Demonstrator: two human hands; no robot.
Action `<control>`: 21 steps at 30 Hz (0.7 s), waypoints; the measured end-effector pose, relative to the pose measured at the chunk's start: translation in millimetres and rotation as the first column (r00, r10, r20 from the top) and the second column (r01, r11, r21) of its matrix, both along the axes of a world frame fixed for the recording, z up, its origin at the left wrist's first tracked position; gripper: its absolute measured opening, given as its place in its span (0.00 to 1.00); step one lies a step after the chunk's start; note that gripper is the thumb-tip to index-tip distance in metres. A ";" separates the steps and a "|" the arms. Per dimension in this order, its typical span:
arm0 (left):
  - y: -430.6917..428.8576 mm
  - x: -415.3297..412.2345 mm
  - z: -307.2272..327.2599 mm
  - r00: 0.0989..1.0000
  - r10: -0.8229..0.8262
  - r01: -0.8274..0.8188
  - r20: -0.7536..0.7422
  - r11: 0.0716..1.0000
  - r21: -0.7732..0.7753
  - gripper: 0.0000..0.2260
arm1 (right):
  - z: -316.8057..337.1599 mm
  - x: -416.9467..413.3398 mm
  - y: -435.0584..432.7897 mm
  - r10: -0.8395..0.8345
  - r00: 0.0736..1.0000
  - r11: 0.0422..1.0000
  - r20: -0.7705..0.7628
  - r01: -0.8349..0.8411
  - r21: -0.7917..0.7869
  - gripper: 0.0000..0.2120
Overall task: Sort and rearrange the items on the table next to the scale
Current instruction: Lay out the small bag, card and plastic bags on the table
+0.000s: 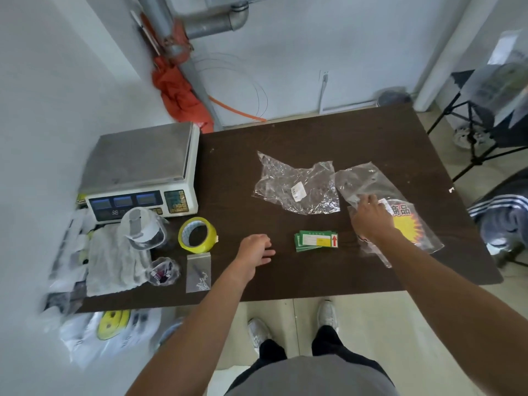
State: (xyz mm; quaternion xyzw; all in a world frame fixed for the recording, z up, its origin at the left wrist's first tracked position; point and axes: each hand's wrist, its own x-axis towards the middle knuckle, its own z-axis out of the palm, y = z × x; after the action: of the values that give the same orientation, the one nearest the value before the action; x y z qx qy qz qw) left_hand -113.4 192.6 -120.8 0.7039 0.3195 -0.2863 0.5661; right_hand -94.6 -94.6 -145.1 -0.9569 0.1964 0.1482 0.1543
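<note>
A white scale (143,170) with a steel pan stands at the dark table's (328,138) back left. My right hand (370,218) lies on a clear bag with a yellow starburst label (411,224) at the right, its fingers on the plastic. Just beyond it lies another clear bag (360,178), and a crumpled clear bag (297,187) sits mid-table. A stack of green cards (315,240) lies between my hands. My left hand (254,251) hovers over the table with loosely curled fingers, holding nothing.
Near the scale are a yellow tape roll (197,234), a small zip bag of screws (198,272), a bag of small vials (163,271), a white cloth (114,258) and a clear lidded container (143,228). A tripod (480,132) stands at the right.
</note>
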 end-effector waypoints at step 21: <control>-16.1 -27.7 12.9 1.000 -0.017 0.017 0.013 1.000 -0.021 0.03 | 40.5 27.6 53.4 0.193 0.743 0.972 0.641 -0.235 -0.020 0.21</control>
State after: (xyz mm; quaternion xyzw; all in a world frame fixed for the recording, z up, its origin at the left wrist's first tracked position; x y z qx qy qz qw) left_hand -141.1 176.6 -108.0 0.7024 0.3070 -0.2899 0.5730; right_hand -67.1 -41.3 -104.6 -0.9609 0.0167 -0.1631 0.2234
